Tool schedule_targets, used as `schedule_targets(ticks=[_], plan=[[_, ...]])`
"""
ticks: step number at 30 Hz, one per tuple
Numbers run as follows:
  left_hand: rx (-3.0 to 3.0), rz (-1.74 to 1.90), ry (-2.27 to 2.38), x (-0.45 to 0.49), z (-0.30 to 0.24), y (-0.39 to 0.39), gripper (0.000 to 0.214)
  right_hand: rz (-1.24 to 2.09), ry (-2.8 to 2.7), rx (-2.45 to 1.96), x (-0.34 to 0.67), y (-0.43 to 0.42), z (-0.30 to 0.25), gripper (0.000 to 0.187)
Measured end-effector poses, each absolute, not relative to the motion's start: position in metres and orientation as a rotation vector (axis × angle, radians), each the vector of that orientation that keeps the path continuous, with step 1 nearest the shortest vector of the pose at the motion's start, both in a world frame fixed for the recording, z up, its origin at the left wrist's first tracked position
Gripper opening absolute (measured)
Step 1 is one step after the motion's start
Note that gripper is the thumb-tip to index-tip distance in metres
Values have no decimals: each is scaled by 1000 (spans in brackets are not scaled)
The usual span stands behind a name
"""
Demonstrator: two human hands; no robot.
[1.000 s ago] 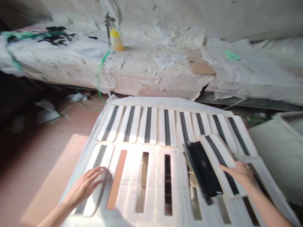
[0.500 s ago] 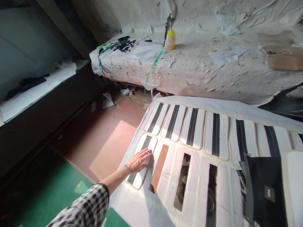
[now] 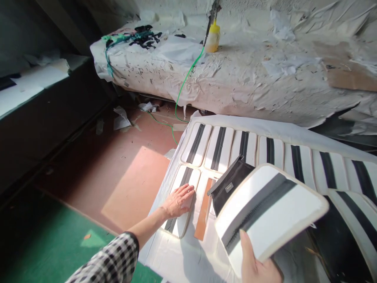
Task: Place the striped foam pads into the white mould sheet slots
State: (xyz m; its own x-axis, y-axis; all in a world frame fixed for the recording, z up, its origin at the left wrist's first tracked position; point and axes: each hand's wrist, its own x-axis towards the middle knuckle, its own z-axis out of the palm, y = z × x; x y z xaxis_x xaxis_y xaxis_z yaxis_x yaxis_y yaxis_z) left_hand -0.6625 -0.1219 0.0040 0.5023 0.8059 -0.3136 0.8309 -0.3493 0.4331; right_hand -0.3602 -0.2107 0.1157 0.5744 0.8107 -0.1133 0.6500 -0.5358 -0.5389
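My left hand (image 3: 178, 200) lies flat, fingers stretched, on a white rounded panel with a dark centre stripe (image 3: 185, 177) at the near left of the covered table (image 3: 191, 267). In my right hand (image 3: 259, 267) is a similar white panel (image 3: 282, 208), gripped at its near edge with the thumb on top. This panel is tilted above the table. A black fabric piece with a small grey label (image 3: 231, 184) hangs from its far left side. An orange-brown strip (image 3: 203, 212) shows through a slot beside my left hand.
Several striped white panels (image 3: 219, 149) lie in a row along the table's far side. Beyond stands a glue-stained bench (image 3: 235, 90) with a yellow-capped bottle (image 3: 213, 38) and a green hose (image 3: 185, 80). Another black piece (image 3: 338, 239) lies at the right.
My right hand has come into view from the right, carrying the striped panel with the black piece. My left hand stays on its panel. The view has shifted slightly.
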Motion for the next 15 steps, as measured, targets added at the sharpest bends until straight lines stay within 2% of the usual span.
schedule_targets(ticks=[3, 6, 12, 15], plan=[[2222, -5, 1359, -662, 4, -122, 76, 610, -1351, -2130, -412, -219, 100, 54], [2233, 54, 1391, -661, 5, -121, 65, 920, -1296, -2114, -432, -228, 83, 52], [2243, 143, 1438, -658, 6, -119, 52, 1377, -898, -2166, -418, -223, 62, 57], [2239, 157, 1460, -656, 5, -118, 51, 1454, -854, -2170, -401, -214, 53, 60]])
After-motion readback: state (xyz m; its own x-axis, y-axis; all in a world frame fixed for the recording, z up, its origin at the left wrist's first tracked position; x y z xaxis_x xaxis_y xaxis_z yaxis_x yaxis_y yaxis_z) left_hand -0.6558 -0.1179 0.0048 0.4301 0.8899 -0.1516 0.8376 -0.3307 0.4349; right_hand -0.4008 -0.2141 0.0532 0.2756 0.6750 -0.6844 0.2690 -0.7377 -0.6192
